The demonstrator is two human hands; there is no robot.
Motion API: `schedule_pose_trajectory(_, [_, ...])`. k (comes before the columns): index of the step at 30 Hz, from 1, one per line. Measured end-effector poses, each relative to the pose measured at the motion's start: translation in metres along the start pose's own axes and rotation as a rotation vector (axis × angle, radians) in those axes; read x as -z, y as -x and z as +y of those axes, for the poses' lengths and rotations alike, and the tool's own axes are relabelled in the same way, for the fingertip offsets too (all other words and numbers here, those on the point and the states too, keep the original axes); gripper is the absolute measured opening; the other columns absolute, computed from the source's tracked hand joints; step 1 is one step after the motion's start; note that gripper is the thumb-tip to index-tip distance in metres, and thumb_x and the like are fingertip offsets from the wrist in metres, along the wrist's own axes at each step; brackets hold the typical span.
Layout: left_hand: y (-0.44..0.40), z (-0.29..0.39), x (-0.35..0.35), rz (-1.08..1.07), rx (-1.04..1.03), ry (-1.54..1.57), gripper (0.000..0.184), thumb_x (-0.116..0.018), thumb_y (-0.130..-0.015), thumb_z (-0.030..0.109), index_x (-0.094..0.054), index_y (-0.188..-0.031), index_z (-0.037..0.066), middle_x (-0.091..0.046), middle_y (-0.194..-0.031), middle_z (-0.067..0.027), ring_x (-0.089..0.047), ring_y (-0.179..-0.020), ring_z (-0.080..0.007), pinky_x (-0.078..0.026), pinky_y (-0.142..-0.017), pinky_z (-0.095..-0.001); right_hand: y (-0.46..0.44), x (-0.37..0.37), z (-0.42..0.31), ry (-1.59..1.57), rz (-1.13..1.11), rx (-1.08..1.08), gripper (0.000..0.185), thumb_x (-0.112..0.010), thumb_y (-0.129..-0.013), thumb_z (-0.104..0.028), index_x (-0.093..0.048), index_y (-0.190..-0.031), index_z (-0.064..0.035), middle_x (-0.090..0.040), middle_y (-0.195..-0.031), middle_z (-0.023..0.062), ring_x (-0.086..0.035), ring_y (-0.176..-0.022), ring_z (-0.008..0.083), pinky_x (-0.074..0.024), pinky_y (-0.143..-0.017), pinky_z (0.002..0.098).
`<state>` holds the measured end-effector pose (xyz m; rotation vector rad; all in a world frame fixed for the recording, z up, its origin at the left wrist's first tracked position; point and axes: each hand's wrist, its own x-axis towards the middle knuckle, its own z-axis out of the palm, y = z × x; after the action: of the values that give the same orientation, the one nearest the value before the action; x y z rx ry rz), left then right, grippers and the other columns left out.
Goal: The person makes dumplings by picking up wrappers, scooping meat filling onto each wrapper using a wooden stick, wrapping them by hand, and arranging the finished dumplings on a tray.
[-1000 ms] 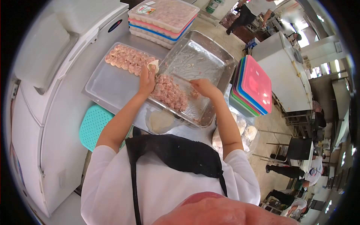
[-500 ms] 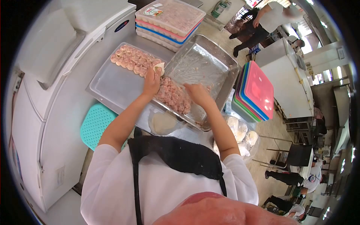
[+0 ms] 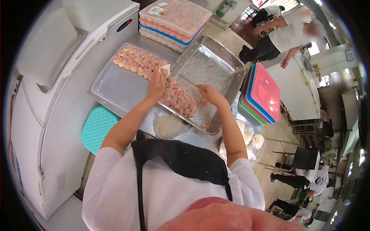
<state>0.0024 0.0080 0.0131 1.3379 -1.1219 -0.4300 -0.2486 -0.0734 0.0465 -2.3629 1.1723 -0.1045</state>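
My left hand [image 3: 156, 86] is closed around a pale dumpling wrapper [image 3: 165, 69], at the near left rim of a deep metal pan [image 3: 214, 63]. A heap of chunky pink meat filling [image 3: 179, 99] lies in the pan's left side. Over the pan, my right hand [image 3: 210, 94] grips a thin stick-like spatula [image 3: 188, 81] that points to the upper left. Rows of filled dumplings [image 3: 137, 61] cover the far part of a flat translucent tray [image 3: 115, 84] beside my left hand. A stack of round wrappers [image 3: 168, 126] sits in front of me.
Stacked lidded containers [image 3: 177, 19] stand at the back, and colourful lids [image 3: 266, 92] are piled right of the pan. Bagged pale rounds [image 3: 250, 138] lie near my right elbow. A turquoise stool [image 3: 99, 129] and a white freezer [image 3: 69, 115] are on the left. Other people [image 3: 285, 36] are in the background.
My right hand has shifted slightly right and its spatula shows more clearly. My left hand stays almost in place with the wrapper. In the background, a person has come closer.
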Motion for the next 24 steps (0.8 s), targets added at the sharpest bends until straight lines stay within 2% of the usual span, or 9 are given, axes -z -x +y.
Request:
schedule_pose_trajectory(3, [-0.002, -0.009, 0.000, -0.056, 0.037, 0.015, 0.041, -0.044, -0.099, 0.030, -0.047, -0.122, -0.004, -0.056, -0.108, -0.0244, -0.053, -0.102, -0.0381, -0.040, -0.089, -0.0412, -0.011, -0.001, -0.003, -0.060, 0.231, 0.017, 0.031, -0.053, -0.091, -0.021, -0.061, -0.117, -0.0070, -0.065, -0.098, 0.0212, -0.062, -0.089, 0.0410, -0.0486, -0.078, 0.0455])
schedule_pose_trajectory(6, [-0.002, -0.002, 0.003, -0.051, 0.014, -0.002, 0.041, -0.044, -0.099, 0.030, -0.046, -0.123, -0.004, -0.056, -0.109, -0.0246, -0.052, -0.103, -0.0383, -0.040, -0.090, -0.0410, -0.013, 0.008, -0.043, -0.010, 0.259, -0.115, 0.030, -0.055, -0.091, -0.022, -0.062, -0.116, -0.0082, -0.066, -0.098, 0.0199, -0.062, -0.090, 0.0399, -0.0490, -0.078, 0.0439])
schedule_pose_trajectory(9, [-0.002, -0.007, -0.001, 0.000, -0.018, -0.018, 0.040, -0.044, -0.099, 0.029, -0.046, -0.122, -0.004, -0.055, -0.110, -0.0245, -0.052, -0.104, -0.0386, -0.039, -0.090, -0.0410, -0.024, -0.007, -0.024, 0.004, 0.238, -0.042, 0.030, -0.055, -0.091, -0.023, -0.062, -0.117, -0.0097, -0.066, -0.099, 0.0185, -0.063, -0.089, 0.0385, -0.0494, -0.077, 0.0425])
schedule_pose_trajectory(12, [-0.001, -0.007, -0.001, 0.001, 0.022, 0.010, 0.039, -0.045, -0.098, 0.028, -0.046, -0.122, -0.003, -0.054, -0.111, -0.0242, -0.051, -0.105, -0.0387, -0.039, -0.092, -0.0409, -0.006, -0.007, -0.008, -0.011, 0.111, 0.220, 0.029, -0.052, -0.091, -0.020, -0.063, -0.117, -0.0141, -0.066, -0.095, 0.0210, -0.062, -0.086, 0.0405, -0.0492, -0.076, 0.0445])
schedule_pose_trajectory(15, [0.000, -0.007, 0.001, -0.044, 0.076, 0.062, 0.038, -0.046, -0.098, 0.027, -0.048, -0.120, -0.003, -0.054, -0.112, -0.0240, -0.051, -0.105, -0.0385, -0.038, -0.092, -0.0410, 0.002, 0.007, 0.007, 0.002, -0.016, 0.105, 0.031, -0.053, -0.090, -0.021, -0.063, -0.118, -0.0112, -0.066, -0.099, 0.0204, -0.063, -0.088, 0.0393, -0.0495, -0.076, 0.0436])
schedule_pose_trajectory(18, [-0.001, -0.001, 0.002, -0.041, 0.059, 0.010, 0.037, -0.047, -0.098, 0.027, -0.049, -0.119, -0.003, -0.054, -0.111, -0.0240, -0.051, -0.104, -0.0381, -0.038, -0.092, -0.0409, -0.008, 0.007, 0.040, 0.017, 0.178, 0.026, 0.034, -0.053, -0.089, -0.017, -0.059, -0.120, -0.0041, -0.065, -0.100, 0.0215, -0.063, -0.091, 0.0381, -0.0493, -0.081, 0.0433])
schedule_pose_trajectory(21, [0.000, -0.002, 0.002, -0.050, 0.036, 0.011, 0.036, -0.047, -0.098, 0.026, -0.049, -0.119, -0.003, -0.054, -0.111, -0.0238, -0.051, -0.104, -0.0382, -0.038, -0.091, -0.0407, -0.020, -0.005, 0.046, 0.202, 0.103, -0.278, 0.037, -0.052, -0.088, -0.012, -0.055, -0.123, -0.0022, -0.064, -0.099, 0.0241, -0.062, -0.093, 0.0393, -0.0485, -0.082, 0.0454])
schedule_pose_trajectory(24, [-0.002, -0.013, 0.000, -0.042, 0.042, 0.013, 0.035, -0.048, -0.097, 0.025, -0.049, -0.118, -0.003, -0.054, -0.110, -0.0235, -0.051, -0.104, -0.0376, -0.038, -0.091, -0.0401, -0.001, -0.014, -0.004, 0.424, -0.176, -0.043, 0.039, -0.048, -0.088, -0.009, -0.053, -0.126, -0.0055, -0.062, -0.099, 0.0268, -0.061, -0.093, 0.0407, -0.0474, -0.083, 0.0475])
